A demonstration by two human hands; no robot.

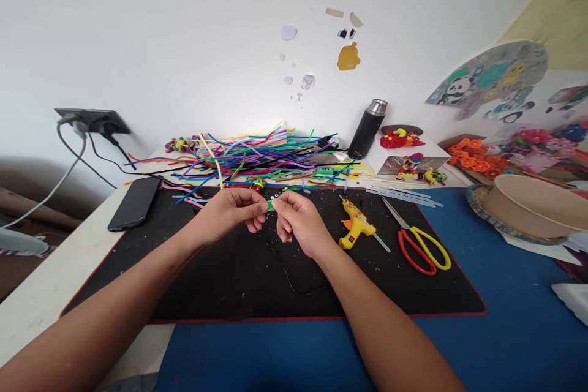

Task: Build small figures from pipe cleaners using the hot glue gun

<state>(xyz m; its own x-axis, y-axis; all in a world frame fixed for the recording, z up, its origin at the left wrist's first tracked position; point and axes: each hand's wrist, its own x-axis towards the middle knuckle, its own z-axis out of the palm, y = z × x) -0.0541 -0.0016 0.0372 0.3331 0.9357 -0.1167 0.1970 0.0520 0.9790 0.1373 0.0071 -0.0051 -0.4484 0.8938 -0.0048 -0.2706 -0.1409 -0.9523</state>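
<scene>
Small bright-green piece (pixel 270 204), material unclear, held up over the rectangular black red-edged mat (pixel 206 294), near its far edge | left hand (pixel 239 211): fingers pinching one end, right hand (pixel 298 220): fingers pinching the other | looks light, probably soft, bendable, little slip; best grip, thumb and forefinger at both ends

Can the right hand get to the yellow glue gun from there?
Probably yes: the glue gun lies on the black mat beside the right hand, with nothing seen between them, though that hand is pinching a small green piece.
</scene>
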